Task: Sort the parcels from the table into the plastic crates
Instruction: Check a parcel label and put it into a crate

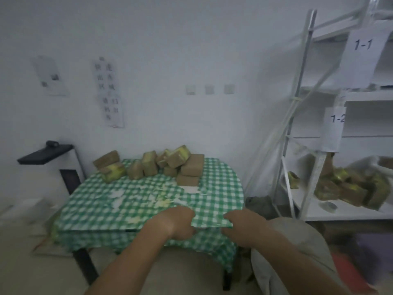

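Note:
Several brown parcels, some wrapped in yellow tape, stand piled along the far edge of a table covered with a green-and-white checked cloth. My left hand and my right hand are at the table's near edge. Both grip a raised fold of the cloth between them. Neither hand touches a parcel. No plastic crate is plainly visible.
A white shelf rack stands at the right with paper labels 1-1 and 1-2; more taped parcels lie on its lower shelf. A black shelf juts from the wall at the left. A grey sack sits by my right arm.

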